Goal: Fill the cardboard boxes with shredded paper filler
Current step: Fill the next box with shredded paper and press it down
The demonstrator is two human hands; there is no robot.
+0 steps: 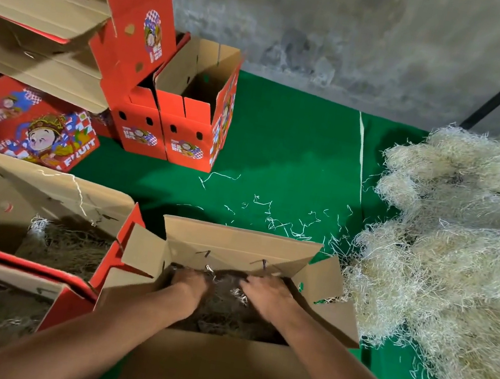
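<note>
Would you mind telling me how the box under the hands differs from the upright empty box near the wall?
The box under the hands lies close by, holds dark shredded paper, and both hands press into it. The upright empty box stands farther off by the wall, untouched, with nothing visible inside. Both have open flaps and sit on the green mat.

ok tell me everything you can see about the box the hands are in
The box is plain brown cardboard inside with red showing on one outer flap. It sits upright on the green mat, all four flaps folded outward. Shredded filler lies in its shadowed bottom. The left hand and right hand reach in and press on it. A filled box adjoins its left side; the filler pile lies right.
</note>
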